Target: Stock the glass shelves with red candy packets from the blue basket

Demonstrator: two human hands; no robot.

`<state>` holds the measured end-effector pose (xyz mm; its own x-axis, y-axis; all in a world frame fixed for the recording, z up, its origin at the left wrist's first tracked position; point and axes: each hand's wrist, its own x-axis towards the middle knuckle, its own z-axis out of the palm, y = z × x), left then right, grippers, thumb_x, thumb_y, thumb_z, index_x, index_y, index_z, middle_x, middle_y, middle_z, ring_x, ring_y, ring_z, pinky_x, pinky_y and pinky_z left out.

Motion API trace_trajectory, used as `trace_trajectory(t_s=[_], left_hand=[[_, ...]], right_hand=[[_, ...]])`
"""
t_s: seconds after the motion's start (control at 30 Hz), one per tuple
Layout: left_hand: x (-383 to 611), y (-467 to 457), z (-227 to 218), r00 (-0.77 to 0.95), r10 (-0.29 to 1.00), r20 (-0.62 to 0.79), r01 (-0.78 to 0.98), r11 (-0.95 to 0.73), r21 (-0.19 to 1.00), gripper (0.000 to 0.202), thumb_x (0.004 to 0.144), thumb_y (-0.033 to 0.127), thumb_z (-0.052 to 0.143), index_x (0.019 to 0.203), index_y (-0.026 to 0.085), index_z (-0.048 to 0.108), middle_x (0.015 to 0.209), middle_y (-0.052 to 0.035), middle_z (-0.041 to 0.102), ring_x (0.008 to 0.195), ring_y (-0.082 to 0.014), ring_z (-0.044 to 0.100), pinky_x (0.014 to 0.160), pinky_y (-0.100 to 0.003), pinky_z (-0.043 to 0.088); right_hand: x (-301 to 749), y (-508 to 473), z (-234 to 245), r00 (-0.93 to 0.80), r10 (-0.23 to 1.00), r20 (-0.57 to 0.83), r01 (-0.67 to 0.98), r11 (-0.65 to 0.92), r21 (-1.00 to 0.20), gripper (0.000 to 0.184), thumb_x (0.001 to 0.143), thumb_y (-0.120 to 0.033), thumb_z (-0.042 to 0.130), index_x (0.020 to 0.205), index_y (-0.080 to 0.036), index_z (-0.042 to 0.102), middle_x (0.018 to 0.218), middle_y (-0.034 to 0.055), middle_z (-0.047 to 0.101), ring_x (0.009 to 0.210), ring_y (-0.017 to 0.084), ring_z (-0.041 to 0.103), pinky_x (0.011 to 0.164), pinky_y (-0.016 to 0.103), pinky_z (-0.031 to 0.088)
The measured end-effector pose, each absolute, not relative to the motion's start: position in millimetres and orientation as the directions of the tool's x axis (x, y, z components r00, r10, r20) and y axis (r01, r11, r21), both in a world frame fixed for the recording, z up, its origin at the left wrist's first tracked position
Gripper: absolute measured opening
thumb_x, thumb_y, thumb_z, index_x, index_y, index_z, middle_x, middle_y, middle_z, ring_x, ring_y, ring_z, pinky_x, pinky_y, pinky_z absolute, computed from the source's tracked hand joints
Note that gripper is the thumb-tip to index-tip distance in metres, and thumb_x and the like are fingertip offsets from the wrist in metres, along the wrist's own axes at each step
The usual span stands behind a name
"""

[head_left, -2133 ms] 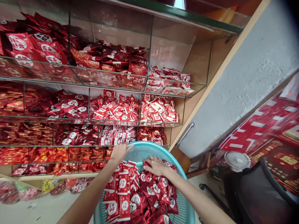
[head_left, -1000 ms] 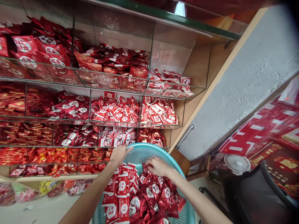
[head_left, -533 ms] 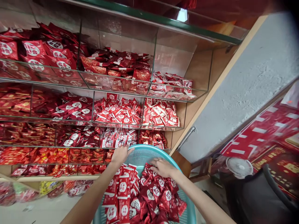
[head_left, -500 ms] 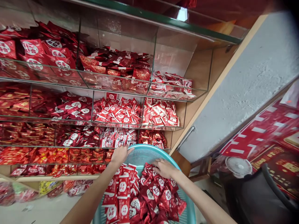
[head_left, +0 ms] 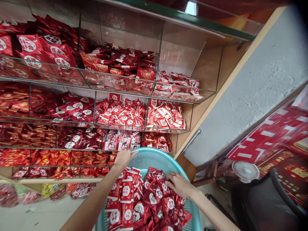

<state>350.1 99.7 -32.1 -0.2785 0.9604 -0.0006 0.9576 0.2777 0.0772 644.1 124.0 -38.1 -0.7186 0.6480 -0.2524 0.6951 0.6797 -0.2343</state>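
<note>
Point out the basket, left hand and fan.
basket [head_left: 154, 156], head view, far rim.
left hand [head_left: 123, 158], head view, back of the hand on the rim.
fan [head_left: 243, 170], head view, white grille.

Both bare forearms extended forward and upward from the lower edge of the view, converging slightly. The left hand [head_left: 123, 158] was raised higher and farther forward, palm down, fingers curled over an edge and thumb pointing right. The right hand [head_left: 180, 185] sat lower and nearer, palm down, wrist straight, fingers spread loosely and angled toward the left, not closed on anything.
</note>
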Motion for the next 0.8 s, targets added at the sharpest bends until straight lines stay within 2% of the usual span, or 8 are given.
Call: trace_trajectory(t_s=[0.17,0.3,0.37,0.47,0.63,0.8], left_hand=[[353.1,98.4,-29.0,-0.294,0.956,-0.015,0.953,0.294,0.075,0.064,0.081,0.059,0.018,0.103,0.012,0.055,0.084,-0.0170,0.063,0.083,-0.0262,0.060,0.069,-0.033,0.043],[352.6,97.8,-29.1,-0.278,0.961,0.009,0.959,0.277,0.061,0.065,0.081,0.058,0.014,0.101,0.012,0.056,0.083,-0.0167,0.063,0.081,-0.0249,0.061,0.068,-0.032,0.044],[351.5,98.0,-29.8,-0.264,0.964,0.022,0.964,0.263,0.049,0.066,0.080,0.060,0.014,0.100,0.013,0.056,0.082,-0.0163,0.063,0.079,-0.0250,0.061,0.067,-0.033,0.044],[349.7,98.3,-30.0,-0.245,0.969,0.031,0.969,0.244,0.038,0.068,0.079,0.062,0.013,0.099,0.014,0.057,0.080,-0.0156,0.064,0.078,-0.0258,0.062,0.067,-0.034,0.044],[349.1,97.9,-27.9,-0.251,0.968,0.027,0.967,0.250,0.049,0.067,0.079,0.062,0.015,0.101,0.013,0.056,0.080,-0.0153,0.064,0.079,-0.0251,0.061,0.067,-0.033,0.044],[349.4,98.9,-28.3,-0.252,0.968,0.005,0.966,0.252,0.060,0.065,0.080,0.060,0.016,0.102,0.013,0.055,0.082,-0.0153,0.064,0.080,-0.0257,0.061,0.067,-0.033,0.044]], right_hand=[[614.6,133.6,-32.3,-0.729,0.659,-0.187,0.685,0.703,-0.192,0.045,0.086,-0.048,0.025,0.094,-0.018,0.058,0.098,0.0099,0.056,0.096,0.023,0.047,0.081,0.034,0.032],[561.9,146.2,-45.4,-0.869,0.477,-0.131,0.495,0.837,-0.235,0.033,0.086,-0.037,0.032,0.097,-0.019,0.057,0.101,0.0073,0.056,0.096,0.021,0.046,0.083,0.034,0.032],[538.2,151.7,-58.2,-0.904,0.392,-0.169,0.423,0.877,-0.229,0.028,0.081,-0.032,0.039,0.097,-0.019,0.058,0.102,0.0073,0.055,0.096,0.021,0.046,0.081,0.034,0.034],[522.2,156.9,-76.0,-0.909,0.337,-0.247,0.387,0.901,-0.194,0.025,0.075,-0.029,0.046,0.092,-0.017,0.060,0.099,0.0081,0.057,0.095,0.022,0.047,0.079,0.035,0.035],[547.7,156.8,-84.9,-0.888,0.366,-0.280,0.421,0.891,-0.170,0.023,0.078,-0.024,0.040,0.079,-0.017,0.062,0.091,0.0071,0.060,0.089,0.020,0.048,0.077,0.033,0.035],[575.1,150.9,-76.0,-0.863,0.430,-0.265,0.475,0.869,-0.137,0.025,0.080,-0.028,0.038,0.081,-0.018,0.062,0.089,0.0077,0.060,0.090,0.022,0.048,0.076,0.036,0.035]])
